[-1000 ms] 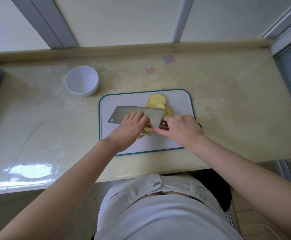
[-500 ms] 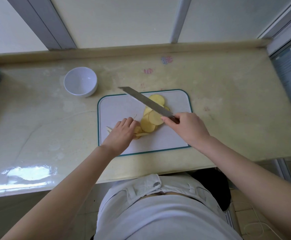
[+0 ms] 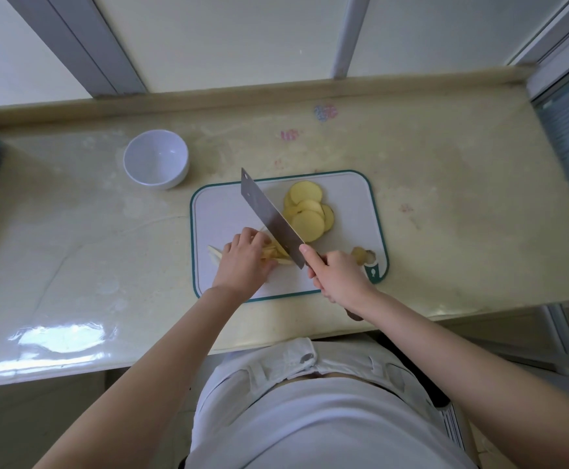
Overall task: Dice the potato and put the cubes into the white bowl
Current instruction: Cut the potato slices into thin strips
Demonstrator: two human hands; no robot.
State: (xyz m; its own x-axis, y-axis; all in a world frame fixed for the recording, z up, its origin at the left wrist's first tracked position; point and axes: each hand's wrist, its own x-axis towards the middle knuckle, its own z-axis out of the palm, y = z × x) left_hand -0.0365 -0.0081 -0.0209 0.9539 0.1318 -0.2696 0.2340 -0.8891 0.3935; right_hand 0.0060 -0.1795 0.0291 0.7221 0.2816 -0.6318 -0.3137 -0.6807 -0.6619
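Left hand (image 3: pixel 244 265) holds potato strips (image 3: pixel 275 254) — cleaver (image 3: pixel 269 214) (gripped by right hand (image 3: pixel 339 279)) alongside.

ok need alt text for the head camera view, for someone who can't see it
From above: a person's right hand grips a cleaver, blade down on potato strips that the left hand holds on a white cutting board. Round potato slices lie fanned beside the blade; an empty white bowl stands on the counter, off the board's far left corner.
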